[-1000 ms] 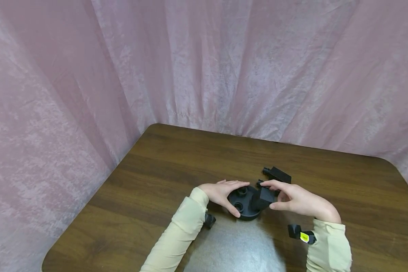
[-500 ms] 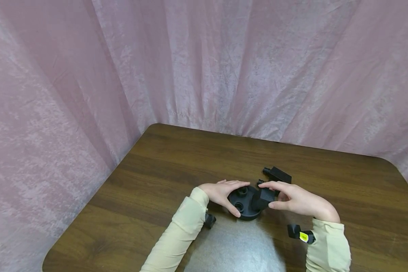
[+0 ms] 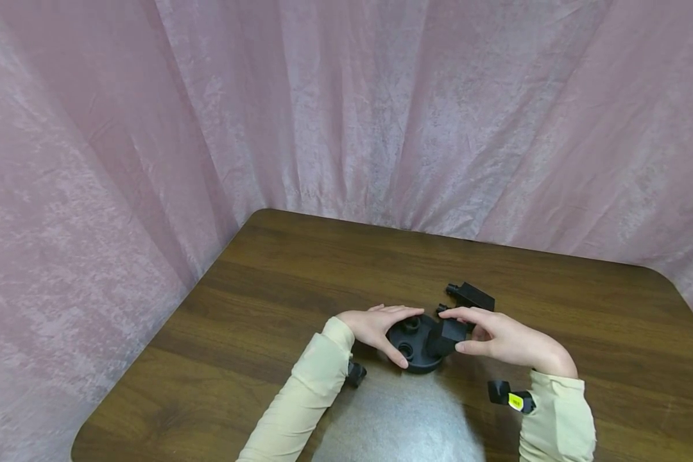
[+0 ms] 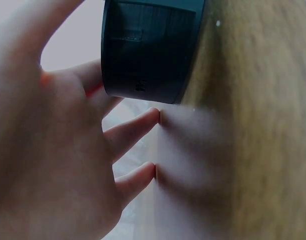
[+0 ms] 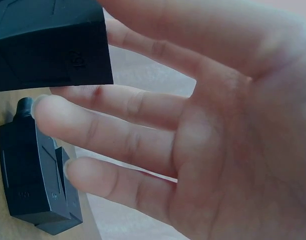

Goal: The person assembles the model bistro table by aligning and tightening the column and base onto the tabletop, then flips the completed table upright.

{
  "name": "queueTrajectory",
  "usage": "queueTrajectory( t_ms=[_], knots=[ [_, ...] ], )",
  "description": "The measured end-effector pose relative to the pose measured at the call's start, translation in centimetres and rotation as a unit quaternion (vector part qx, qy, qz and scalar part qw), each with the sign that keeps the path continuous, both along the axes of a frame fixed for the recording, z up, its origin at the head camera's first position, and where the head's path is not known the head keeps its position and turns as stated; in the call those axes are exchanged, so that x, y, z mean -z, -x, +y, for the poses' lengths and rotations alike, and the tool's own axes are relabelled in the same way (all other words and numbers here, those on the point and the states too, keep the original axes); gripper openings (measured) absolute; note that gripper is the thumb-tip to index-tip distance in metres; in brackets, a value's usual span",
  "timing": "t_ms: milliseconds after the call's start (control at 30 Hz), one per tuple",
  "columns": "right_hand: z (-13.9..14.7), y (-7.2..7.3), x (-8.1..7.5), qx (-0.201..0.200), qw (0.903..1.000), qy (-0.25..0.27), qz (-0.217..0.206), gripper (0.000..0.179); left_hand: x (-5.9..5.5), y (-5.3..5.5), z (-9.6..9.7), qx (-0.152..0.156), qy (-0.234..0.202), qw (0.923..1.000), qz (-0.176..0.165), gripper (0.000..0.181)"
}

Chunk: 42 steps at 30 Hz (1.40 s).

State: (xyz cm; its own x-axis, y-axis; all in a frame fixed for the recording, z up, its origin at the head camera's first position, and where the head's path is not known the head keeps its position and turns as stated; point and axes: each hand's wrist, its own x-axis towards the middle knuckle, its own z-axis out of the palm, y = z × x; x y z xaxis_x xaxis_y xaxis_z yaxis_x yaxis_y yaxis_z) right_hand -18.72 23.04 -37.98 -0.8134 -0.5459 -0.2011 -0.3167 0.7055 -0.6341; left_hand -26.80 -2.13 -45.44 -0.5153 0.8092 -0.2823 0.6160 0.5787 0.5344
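A round black base (image 3: 420,350) with raised round sockets rests on the table. My left hand (image 3: 375,328) holds it by the left rim, thumb on the near side and index finger on the far side. In the left wrist view the base's side wall (image 4: 148,55) shows between thumb and forefinger, and two other fingertips touch the tabletop. A black angular block (image 3: 454,331) stands upright on the base's right part. My right hand (image 3: 499,338) pinches that block between thumb and fingers. The right wrist view shows the block (image 5: 53,47) at upper left; its lower end is hidden.
Behind my right hand lie loose black blocks (image 3: 473,296) with short round pegs, partly covered by the fingers. They also show as dark blocks (image 5: 28,172) in the right wrist view. The brown wooden table (image 3: 300,269) ends at a pink curtain (image 3: 346,115).
The right hand has shifted very slightly left at the block over the past second. The left hand and the base have stayed in place.
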Motion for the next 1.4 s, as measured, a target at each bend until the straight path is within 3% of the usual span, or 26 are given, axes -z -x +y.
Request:
queueTrajectory(
  t_ms=[433, 833, 1133, 1400],
  knots=[
    [0.00, 0.22, -0.15, -0.005, 0.9999, 0.010, 0.007, 0.056, -0.28, 0.04, -0.03, -0.004, 0.000, 1.0000, 0.007, 0.100],
    [0.01, 0.24, 0.27, 0.001, 0.9994, -0.019, 0.029, 0.052, -0.25, 0.10, 0.16, 0.005, 0.008, 0.9999, 0.011, 0.101],
    [0.17, 0.16, 0.16, -0.032, 0.9988, 0.011, 0.035, 0.056, -0.20, 0.04, 0.06, 0.004, 0.006, 1.0000, 0.003, 0.101],
    [0.02, 0.51, 0.69, -0.013, 0.9983, -0.001, 0.056, 0.050, -0.02, 0.12, -0.10, 0.007, 0.000, 0.9999, 0.012, 0.100]
  ],
)
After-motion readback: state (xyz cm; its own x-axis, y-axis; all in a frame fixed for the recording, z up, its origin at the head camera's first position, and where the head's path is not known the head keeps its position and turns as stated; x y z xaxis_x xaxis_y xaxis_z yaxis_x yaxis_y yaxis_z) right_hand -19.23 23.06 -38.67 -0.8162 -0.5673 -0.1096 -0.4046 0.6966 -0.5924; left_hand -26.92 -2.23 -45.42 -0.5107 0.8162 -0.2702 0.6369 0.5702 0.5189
